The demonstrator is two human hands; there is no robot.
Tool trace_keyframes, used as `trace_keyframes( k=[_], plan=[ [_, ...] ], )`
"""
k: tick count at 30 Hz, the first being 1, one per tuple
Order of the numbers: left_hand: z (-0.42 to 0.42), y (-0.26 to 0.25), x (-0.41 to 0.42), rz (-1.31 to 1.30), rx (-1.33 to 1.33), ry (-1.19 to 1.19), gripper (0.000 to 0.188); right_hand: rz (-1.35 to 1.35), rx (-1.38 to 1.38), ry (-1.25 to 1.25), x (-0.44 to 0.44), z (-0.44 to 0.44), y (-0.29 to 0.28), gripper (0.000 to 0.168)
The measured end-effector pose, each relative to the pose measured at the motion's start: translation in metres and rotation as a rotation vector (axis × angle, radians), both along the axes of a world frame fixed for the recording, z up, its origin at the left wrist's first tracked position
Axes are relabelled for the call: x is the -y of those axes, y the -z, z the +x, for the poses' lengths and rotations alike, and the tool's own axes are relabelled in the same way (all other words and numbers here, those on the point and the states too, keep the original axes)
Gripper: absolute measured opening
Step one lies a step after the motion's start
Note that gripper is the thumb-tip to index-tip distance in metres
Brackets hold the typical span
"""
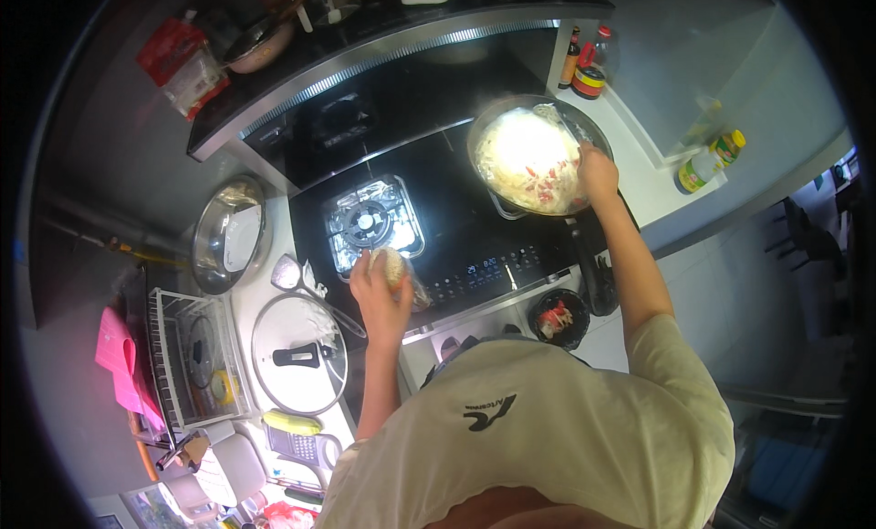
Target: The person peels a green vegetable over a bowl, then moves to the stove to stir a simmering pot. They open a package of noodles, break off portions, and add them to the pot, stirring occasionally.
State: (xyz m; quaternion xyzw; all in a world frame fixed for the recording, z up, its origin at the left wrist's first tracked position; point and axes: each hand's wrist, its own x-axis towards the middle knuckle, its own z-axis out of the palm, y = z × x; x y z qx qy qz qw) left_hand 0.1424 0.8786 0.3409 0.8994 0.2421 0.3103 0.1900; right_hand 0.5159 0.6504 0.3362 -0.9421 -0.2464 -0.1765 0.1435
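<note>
My left hand grips a clear container of pale yellow granules above the front of the black glass gas cooktop, by the left burner. My right hand is at the right side of a large wok on the right burner. Its fingers are curled over the rim, and whether they hold a slim utensil cannot be made out. Pale shredded food with red pieces fills the wok, partly washed out by glare. The wok's black handle points toward me.
A glass lid, a metal spatula and a steel bowl occupy the left counter, near a wire rack. Bottles stand back right. A bin is below the cooktop's front edge. The range hood overhangs the back.
</note>
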Motion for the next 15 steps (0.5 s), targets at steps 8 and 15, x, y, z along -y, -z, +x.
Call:
trace_keyframes(
  k=[8,15],
  plan=[
    [-0.001,0.001,-0.001,0.029,0.009,0.0,0.053,-0.162,-0.083,-0.253,-0.038,-0.027,-0.007,0.029],
    [0.002,0.004,-0.001,0.046,0.019,0.017,0.054,-0.235,-0.141,-0.493,-0.006,-0.076,-0.028,0.027]
  ],
)
